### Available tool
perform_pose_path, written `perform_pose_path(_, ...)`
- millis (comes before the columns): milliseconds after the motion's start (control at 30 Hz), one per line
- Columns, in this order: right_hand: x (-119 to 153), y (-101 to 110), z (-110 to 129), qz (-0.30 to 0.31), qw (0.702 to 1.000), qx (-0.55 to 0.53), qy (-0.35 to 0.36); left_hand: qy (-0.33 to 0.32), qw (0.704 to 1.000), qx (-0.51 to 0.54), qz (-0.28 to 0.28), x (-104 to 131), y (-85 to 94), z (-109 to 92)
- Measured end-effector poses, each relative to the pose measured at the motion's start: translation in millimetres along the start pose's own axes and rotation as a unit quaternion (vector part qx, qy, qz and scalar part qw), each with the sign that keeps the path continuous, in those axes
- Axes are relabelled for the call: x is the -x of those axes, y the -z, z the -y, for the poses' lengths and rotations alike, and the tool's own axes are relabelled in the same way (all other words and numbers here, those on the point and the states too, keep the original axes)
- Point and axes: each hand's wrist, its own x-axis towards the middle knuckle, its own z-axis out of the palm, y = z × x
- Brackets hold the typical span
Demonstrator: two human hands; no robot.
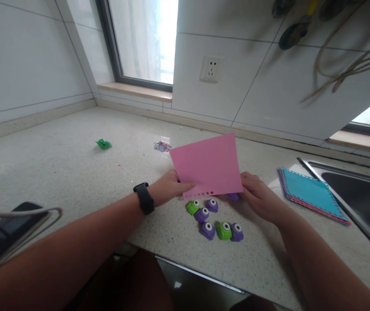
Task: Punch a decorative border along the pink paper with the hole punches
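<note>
A pink sheet of paper [208, 166] is held above the counter, with a row of small punched shapes along its lower left edge. My left hand [168, 187] pinches its lower left corner, thumb on top. At the lower right corner is my right hand [254, 190], fingers curled, partly behind the sheet. A purple punch [232, 196] shows just under the paper's edge beside the right fingers; how it is gripped is partly hidden. Below the sheet lie several small craft punches, among them a green one [192, 207] and a purple one [207, 230].
Punched confetti [162, 147] and a crumpled green piece [103, 144] lie farther back. Edge-punched coloured sheets [312, 193] are stacked at right beside a sink [362, 194]. A black device [8, 233] with a cable lies at left.
</note>
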Motion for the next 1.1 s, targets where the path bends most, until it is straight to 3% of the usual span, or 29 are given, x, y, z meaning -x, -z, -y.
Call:
perform_pose_path(233, 1, 1, -1, 0.018, 1.0, -0.005, 0.011, 0.012, 1.0, -0.013, -0.01, 1, -1.6, -2)
perform_pose_path(467, 2, 2, 2, -0.001, 1.0, 0.012, -0.014, 0.025, 0.999, -0.024, -0.021, 2, -2.7, -4)
perform_pose_path(633, -2, -2, 1, -0.024, 0.999, 0.039, -0.021, 0.016, 1.0, -0.018, -0.014, 2, -2.9, -4)
perform_pose_path(1100, -5, -11, -7, -0.012, 0.995, 0.086, -0.058, 0.01, 1.0, -0.012, 0.006, 0, -1.8, -1)
